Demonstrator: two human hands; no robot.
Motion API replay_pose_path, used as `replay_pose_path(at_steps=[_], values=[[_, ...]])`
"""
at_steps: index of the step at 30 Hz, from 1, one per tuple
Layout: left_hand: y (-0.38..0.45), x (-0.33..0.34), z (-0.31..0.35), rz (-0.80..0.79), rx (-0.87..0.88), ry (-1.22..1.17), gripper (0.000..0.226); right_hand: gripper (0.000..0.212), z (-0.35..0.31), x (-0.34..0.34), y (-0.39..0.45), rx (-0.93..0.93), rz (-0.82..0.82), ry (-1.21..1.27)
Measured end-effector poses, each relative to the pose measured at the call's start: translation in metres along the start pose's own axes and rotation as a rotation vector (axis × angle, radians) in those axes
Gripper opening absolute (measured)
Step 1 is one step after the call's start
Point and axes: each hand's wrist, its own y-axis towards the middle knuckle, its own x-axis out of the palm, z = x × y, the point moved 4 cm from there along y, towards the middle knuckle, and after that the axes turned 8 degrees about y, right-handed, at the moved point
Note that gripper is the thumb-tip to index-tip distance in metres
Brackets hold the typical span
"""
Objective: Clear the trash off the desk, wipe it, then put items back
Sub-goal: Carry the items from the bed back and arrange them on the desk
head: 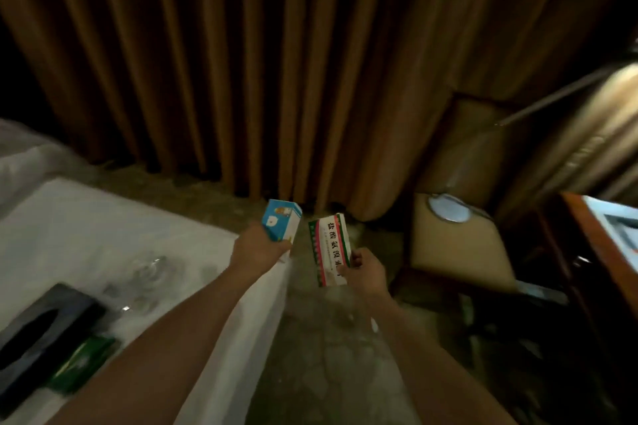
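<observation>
My left hand (257,248) grips a small blue and white box (281,222) with a cartoon print, held above the corner of a white bed (103,228). Just to its right, my right hand (366,271) holds a flat white box (331,248) with red and green stripes and printed characters, over the floor between the bed and a chair. The wooden desk (593,235) shows only at the right edge of the view.
On the bed lie a black tissue box (45,324), a green packet (83,360) and some clear glassware (152,269). A tan padded chair (455,238) with a round plate (448,210) on its seat stands right. Brown curtains (276,62) hang behind.
</observation>
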Motion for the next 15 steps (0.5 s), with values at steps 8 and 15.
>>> replay_pose_path(at_steps=[8, 15], values=[[-0.074, 0.184, 0.224, -0.235, 0.339, 0.008, 0.06, 0.028, 0.072, -0.268, -0.017, 0.052, 0.416, 0.068], [-0.132, 0.317, 0.358, -0.423, 0.588, 0.117, 0.06, 0.016, 0.138, -0.423, -0.056, 0.126, 0.688, 0.243]])
